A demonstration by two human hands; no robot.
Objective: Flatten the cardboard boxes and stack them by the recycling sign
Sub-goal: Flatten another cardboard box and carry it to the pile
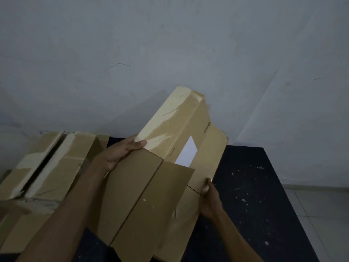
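Lying at the far left on the black table (pixel 264 186), against the wall (pixel 170 44), is a second box (pixel 56 163) whose taped top has split open along the middle; it looks still in its boxed shape, so it probably awaits flattening. Next comes the left hand (pixel 120 154), thumb laid over the taped flap (pixel 170 118) and fingers curled under the edge, a closed grip on the box in hand (pixel 143 201). That box is tilted up from the table, its near flaps splayed open and a white label (pixel 187 154) showing on one side. Further right, the right hand (pixel 209 199) pinches the box's outer panel at its edge, fingers closed on the cardboard. Judging from this, flattening of this box is under way but unfinished. No recycling sign and no flattened stack is in view, so stacking seems still ahead.
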